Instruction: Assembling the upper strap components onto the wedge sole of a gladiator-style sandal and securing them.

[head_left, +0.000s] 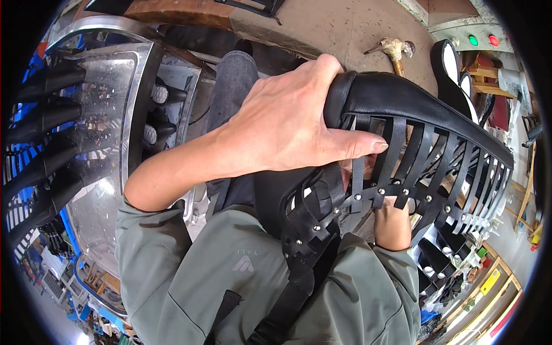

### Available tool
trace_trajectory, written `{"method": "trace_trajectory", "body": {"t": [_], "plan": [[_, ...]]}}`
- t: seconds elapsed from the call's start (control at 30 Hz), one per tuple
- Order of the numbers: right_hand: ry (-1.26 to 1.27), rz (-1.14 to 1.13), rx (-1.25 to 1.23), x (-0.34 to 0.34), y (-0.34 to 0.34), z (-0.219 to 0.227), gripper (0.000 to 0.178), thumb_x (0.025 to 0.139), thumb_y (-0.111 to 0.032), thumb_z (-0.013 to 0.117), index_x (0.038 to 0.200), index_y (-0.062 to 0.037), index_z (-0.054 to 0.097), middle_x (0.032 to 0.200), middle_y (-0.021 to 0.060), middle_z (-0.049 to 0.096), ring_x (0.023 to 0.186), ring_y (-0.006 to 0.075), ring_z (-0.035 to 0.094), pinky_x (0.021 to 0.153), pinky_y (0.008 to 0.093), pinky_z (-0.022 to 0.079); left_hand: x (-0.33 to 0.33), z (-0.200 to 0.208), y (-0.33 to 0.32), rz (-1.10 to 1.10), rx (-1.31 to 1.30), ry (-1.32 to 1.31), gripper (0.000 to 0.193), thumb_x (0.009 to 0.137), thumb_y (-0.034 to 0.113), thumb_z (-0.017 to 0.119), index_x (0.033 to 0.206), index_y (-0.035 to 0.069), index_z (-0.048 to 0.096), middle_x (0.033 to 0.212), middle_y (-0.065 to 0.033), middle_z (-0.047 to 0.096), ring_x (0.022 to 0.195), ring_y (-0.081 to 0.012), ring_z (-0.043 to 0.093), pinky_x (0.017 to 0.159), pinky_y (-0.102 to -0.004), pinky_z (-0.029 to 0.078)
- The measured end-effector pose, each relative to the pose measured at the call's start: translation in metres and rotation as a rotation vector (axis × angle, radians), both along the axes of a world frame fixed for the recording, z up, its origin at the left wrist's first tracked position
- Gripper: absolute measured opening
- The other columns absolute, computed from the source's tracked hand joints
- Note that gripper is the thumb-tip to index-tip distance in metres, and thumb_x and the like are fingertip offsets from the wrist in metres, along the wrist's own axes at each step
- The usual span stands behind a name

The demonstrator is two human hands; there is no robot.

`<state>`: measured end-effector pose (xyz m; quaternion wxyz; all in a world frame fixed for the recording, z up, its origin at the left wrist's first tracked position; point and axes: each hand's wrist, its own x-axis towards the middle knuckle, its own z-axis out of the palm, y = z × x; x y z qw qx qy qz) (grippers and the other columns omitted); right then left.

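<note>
The left hand (287, 121) has its fingers clamped over the toe of a black strappy shoe (402, 144) held above the lap; the right hand (394, 221) sits inside the studded straps, grip hidden. The straps look riveted already; more black shoes (46, 115) wait on the metal rack (135, 103)

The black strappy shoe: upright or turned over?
Turned over: the shoe has its smooth sole facing up, straps hanging below, gripped by the left hand.
</note>
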<state>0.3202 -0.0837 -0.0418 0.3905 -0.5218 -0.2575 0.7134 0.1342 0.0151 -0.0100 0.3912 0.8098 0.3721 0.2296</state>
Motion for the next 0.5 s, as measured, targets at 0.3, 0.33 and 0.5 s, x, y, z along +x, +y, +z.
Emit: {"method": "trace_trajectory", "body": {"t": [0.3,0.33,0.5], "plan": [[0.032,0.109,0.083,-0.008,0.005,0.021,0.023,0.089,-0.018,0.066,0.102,-0.0004,0.059,0.084,0.0031,0.063,0.069,0.0074,0.060,0.053,0.0196,0.046,0.003,-0.002,0.000,0.037,-0.018,-0.084,0.054,0.072,0.037,0.076,0.102,0.000,0.050,0.080,-0.0138,0.063,0.076,-0.0281,0.064,0.070,-0.0369,0.048],[0.034,0.075,0.133,-0.007,0.002,0.012,0.021,0.090,-0.016,0.065,0.103,-0.0003,0.059,0.084,0.0032,0.063,0.071,0.0075,0.061,0.053,0.0198,0.047,0.005,-0.001,-0.001,0.035,-0.006,-0.109,0.050,0.072,0.031,0.075,0.102,0.001,0.050,0.079,-0.0128,0.062,0.074,-0.0267,0.064,0.070,-0.0363,0.048],[-0.140,0.210,0.307,0.006,0.003,-0.001,0.021,0.093,-0.016,0.059,0.106,0.0013,0.057,0.091,0.0069,0.065,0.079,0.0137,0.065,0.059,0.0241,0.052,0.006,0.004,0.003,-0.006,-0.217,-0.145,0.054,0.072,0.034,0.068,0.102,-0.006,0.049,0.090,-0.0241,0.062,0.085,-0.0384,0.062,0.078,-0.0436,0.047]]}}
